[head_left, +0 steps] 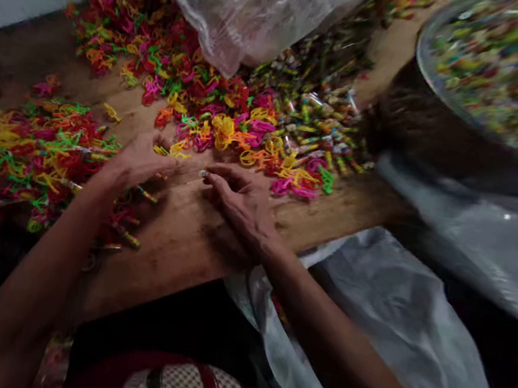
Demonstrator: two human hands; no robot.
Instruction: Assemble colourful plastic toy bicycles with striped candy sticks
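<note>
My left hand (140, 162) rests on the wooden board (182, 234), fingers curled around something small near a yellow loop; what it grips is blurred. My right hand (241, 199) lies beside it, fingers pinched on a tiny pale piece (203, 173). Just beyond both hands lies a big spread of coloured plastic loops (212, 115) in pink, yellow, orange and green. A second heap of loops (27, 156) sits to the left of my left wrist. Thin striped sticks (129, 238) lie under my left forearm.
A clear plastic bag (242, 4) hangs over the far loops. Small wrapped sticks (318, 111) pile up at the centre right. A metal bowl (511, 71) full of coloured pieces sits at the top right. White plastic sheeting (406, 327) drapes off the board's right edge.
</note>
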